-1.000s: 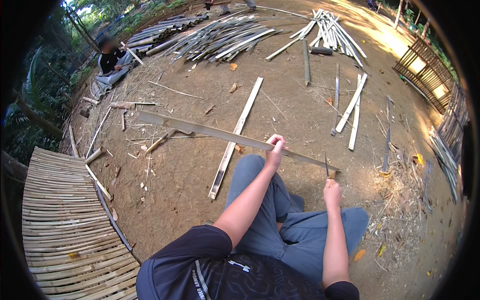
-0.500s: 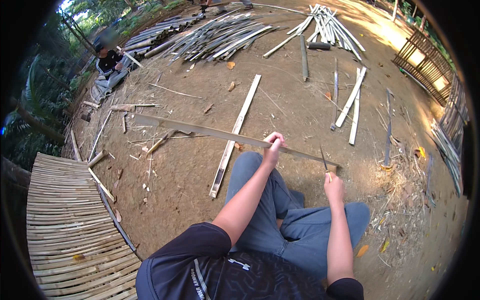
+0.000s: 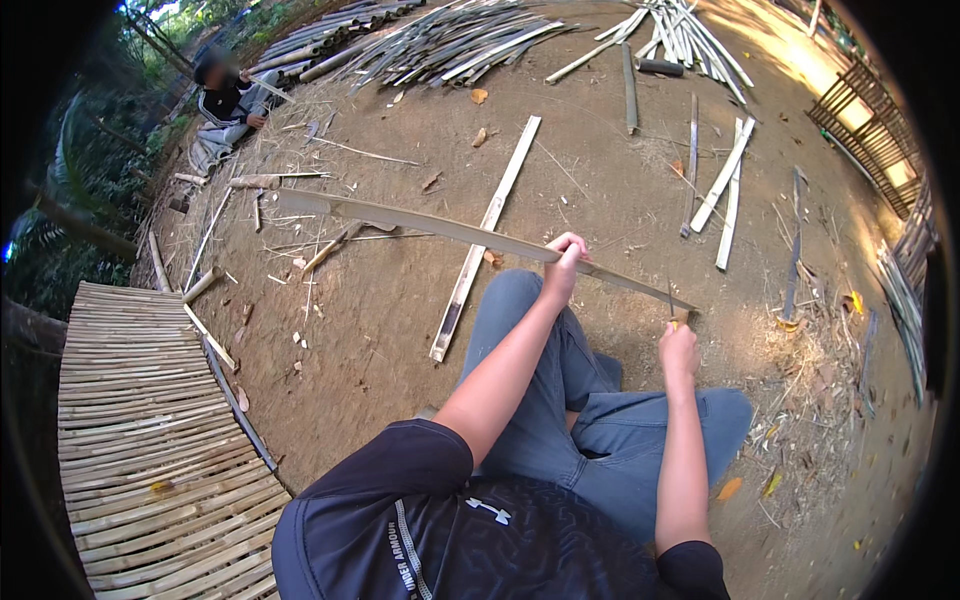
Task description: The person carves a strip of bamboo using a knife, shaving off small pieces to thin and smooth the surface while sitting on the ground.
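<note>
A long split bamboo strip [image 3: 440,225] stretches across in front of me, its far end to the left and its near end to the right. My left hand [image 3: 566,268] is closed around it, right of its middle. In my right hand [image 3: 679,350] is the handle of a knife [image 3: 670,296], whose thin dark blade points up and away beside the strip's right end. Whether the blade touches the strip, I cannot tell. Beneath the long strip, another bamboo strip [image 3: 486,238] lies on the dirt beyond my bent left knee.
A bamboo-slat platform [image 3: 160,430] stands at the left. Bamboo strips [image 3: 450,45] are heaped at the back, with paler strips [image 3: 690,40] at the far right. Two split pieces [image 3: 722,190] lie right of centre. A person [image 3: 228,105] sits at the far left.
The whole view has shifted, so the ground things sit higher and more to the right. Both hands keep their holds; the knife blade now stands more upright.
</note>
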